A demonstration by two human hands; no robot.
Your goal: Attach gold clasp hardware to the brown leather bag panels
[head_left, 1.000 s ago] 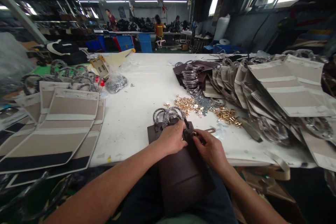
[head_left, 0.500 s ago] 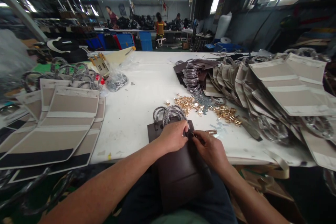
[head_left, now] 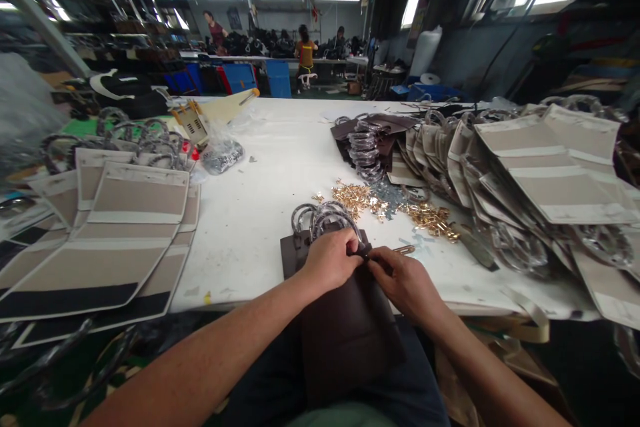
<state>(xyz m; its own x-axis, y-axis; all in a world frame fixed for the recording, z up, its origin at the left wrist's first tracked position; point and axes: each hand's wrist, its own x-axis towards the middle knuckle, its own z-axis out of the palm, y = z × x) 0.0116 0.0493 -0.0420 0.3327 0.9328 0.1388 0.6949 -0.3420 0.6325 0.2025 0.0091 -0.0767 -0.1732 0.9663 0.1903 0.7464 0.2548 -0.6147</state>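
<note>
A dark brown bag panel lies over my lap and the table's front edge, its plastic-wrapped handles pointing away from me. My left hand is closed on the panel's upper part, just below the handles. Close beside it, my right hand pinches at the panel's right edge, thumb and forefinger together. Whatever small piece sits between those fingertips is too hidden to name. Just beyond the right hand lies a slim metal tool, partly covered. Gold-coloured metal fasteners are heaped behind the handles.
Stacked beige-lined panels lie at the left, and another large pile at the right. Brown panels with wrapped handles lie behind the fasteners. A knife-like tool rests at the right. Two or more people are at the far tables.
The right hand's fingertips have moved slightly left, nearer the left hand at the panel's edge. The panel and left hand are almost where they were.
</note>
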